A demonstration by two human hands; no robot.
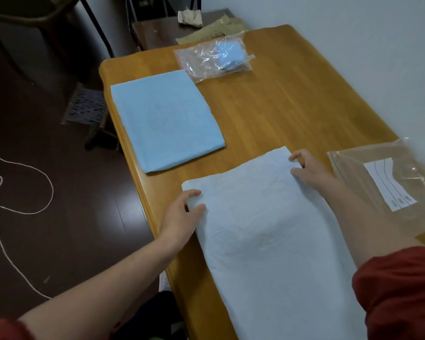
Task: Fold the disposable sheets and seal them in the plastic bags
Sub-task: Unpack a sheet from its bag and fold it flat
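— Where did the sheet lie?

— Flat on the table, right in front of the person. Its near end ran out of view at the bottom of the picture. It was pale, almost white, and a little crinkled.

— And the hands?

— Each was at a far corner. The left hand was at the far left corner, near the table's left edge. Its thumb lay on top of the sheet and its fingers curled round the corner, pinching it. The right hand was at the far right corner with its fingers bent over the edge and its thumb on the sheet, gripping it the same way. So the whole sheet lay between the two forearms, on the near side of both grips.

— Was either corner lifted?

— Hardly, if at all (from above I could not tell).

— What else was on the table?

— A blue sheet lay folded into a neat rectangle beyond the left hand, apart from the pale one. Further off was the far bag, clear plastic, with a small blue folded bundle inside. The near bag lay flat just right of the right hand, and it had a white label.

— And off the table?

— A white cord looped across the dark floor to the left.
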